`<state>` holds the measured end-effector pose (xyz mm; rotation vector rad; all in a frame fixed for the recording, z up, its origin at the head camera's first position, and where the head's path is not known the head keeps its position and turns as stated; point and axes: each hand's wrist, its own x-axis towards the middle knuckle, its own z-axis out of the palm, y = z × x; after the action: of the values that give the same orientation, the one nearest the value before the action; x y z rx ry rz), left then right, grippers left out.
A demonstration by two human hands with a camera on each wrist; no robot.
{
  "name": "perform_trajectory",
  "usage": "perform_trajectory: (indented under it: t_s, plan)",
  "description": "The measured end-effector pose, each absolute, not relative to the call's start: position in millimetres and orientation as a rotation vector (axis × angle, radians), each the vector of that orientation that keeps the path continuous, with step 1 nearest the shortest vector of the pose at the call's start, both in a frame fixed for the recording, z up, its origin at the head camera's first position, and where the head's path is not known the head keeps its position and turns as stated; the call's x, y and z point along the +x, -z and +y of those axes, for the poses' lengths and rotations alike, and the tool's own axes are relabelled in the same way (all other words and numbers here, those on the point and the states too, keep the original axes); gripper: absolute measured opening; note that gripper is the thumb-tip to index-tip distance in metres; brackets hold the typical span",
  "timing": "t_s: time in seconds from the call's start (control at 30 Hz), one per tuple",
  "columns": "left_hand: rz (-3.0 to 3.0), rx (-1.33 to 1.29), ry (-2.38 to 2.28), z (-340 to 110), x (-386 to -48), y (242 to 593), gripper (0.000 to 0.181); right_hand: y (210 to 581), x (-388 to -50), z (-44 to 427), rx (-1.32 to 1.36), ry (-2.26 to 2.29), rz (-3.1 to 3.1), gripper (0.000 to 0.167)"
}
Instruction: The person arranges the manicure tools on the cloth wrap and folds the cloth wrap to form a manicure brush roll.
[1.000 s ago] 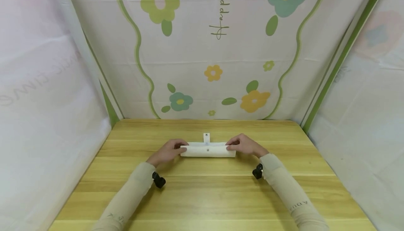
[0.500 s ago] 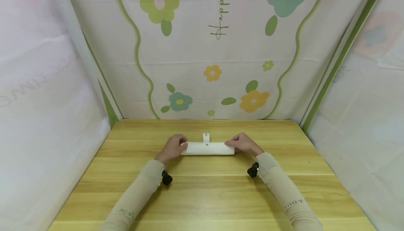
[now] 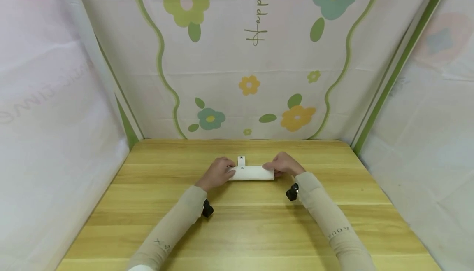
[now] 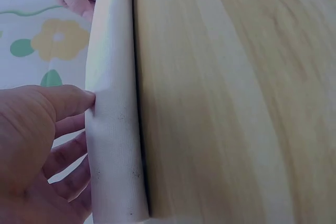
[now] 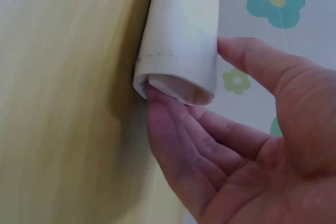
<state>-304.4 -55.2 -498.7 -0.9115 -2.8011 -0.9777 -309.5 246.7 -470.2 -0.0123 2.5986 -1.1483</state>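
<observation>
A white rolled-up case (image 3: 253, 173) lies crosswise on the wooden table. Its short strap with a metal snap (image 3: 241, 160) sticks out on the far side, and a second snap stud sits on the roll near the strap's base. My left hand (image 3: 219, 173) holds the left part of the roll, thumb (image 4: 73, 100) on its edge and fingers partly hidden behind. At the right end, my right hand (image 3: 284, 164) grips the roll. In the right wrist view its thumb (image 5: 252, 59) touches the side, while the fingers are at the hollow open end (image 5: 176, 88).
The wood-grain table (image 3: 252, 230) stretches toward the front and both sides. A white floral cloth (image 3: 222, 57) hangs behind it, with more cloth walls at left and right. A small black wrist camera (image 3: 208, 208) is on each forearm.
The near part of the case has rolled away from me, bringing its stud up beside the strap. My left hand has slid right along the roll; my right hand shifted slightly inward.
</observation>
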Motion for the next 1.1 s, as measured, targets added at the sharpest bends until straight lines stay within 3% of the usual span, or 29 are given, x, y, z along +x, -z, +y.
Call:
perform_trajectory:
  t_s: [0.33,0.43,0.6,0.83,0.93,1.1]
  plan:
    - [-2.777,-0.945,0.974,-56.3,-304.6,504.0,0.019,452.2,-331.0,222.3,-0.217,0.730,2.746,0.061]
    - [-2.792,-0.934,0.974,-55.6,-304.7,505.0,0.019,450.3,-338.2,209.9,-0.307,0.665,2.745,0.053]
    - [-2.795,-0.946,0.957,-53.7,-306.2,506.0,0.019,455.4,-349.8,190.9,-0.445,0.633,2.766,0.023]
    - [-2.769,-0.983,0.969,-53.2,-306.1,503.2,0.020,469.2,-360.3,169.8,-0.537,0.724,2.756,0.020]
    - [-2.764,-0.982,0.980,-53.7,-305.4,502.0,0.020,472.1,-361.3,164.6,-0.538,0.743,2.777,0.039]
    - [-2.760,-0.965,0.973,-56.3,-305.6,502.3,0.020,472.9,-361.1,160.1,-0.580,0.751,2.779,0.033]
